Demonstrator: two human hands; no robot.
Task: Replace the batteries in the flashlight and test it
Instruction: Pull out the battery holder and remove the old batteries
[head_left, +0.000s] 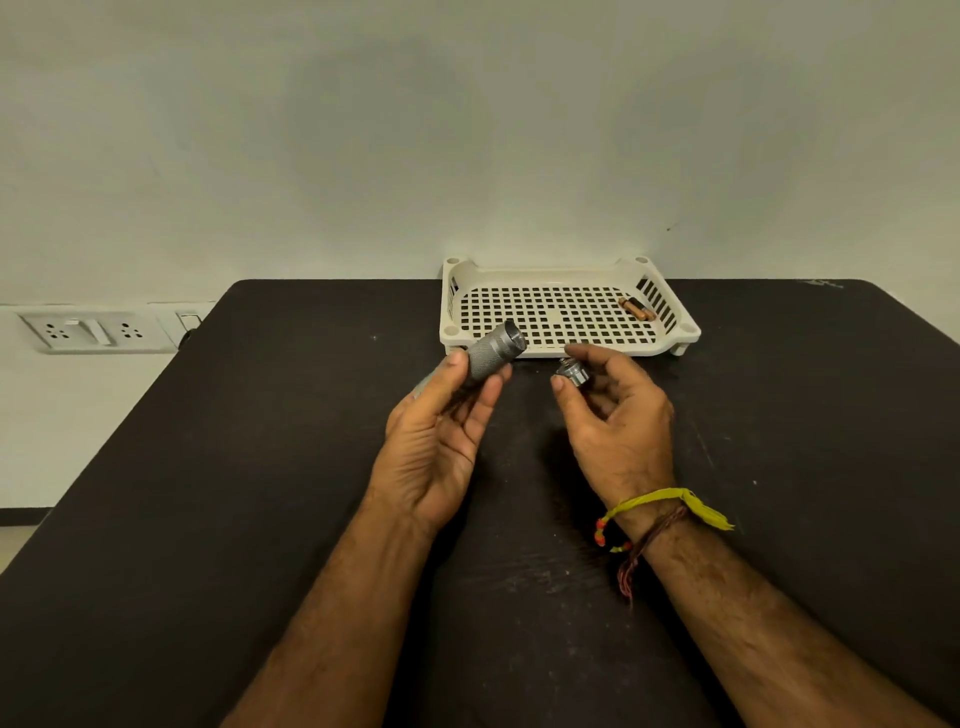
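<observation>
Clearly, knurled grey flashlight body (492, 350) — threaded, uncapped.

Dark table (260, 467) set against a pale wall (363, 130); white wall sockets (91, 331) off at left.

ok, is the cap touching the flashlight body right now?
Apart. The head view shows dark table between the cap in the right hand and the flashlight body in the left hand.

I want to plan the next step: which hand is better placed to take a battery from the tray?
Probably the right hand: the batteries lie at the tray's right side, nearer it. It must first put down the cap.
</observation>
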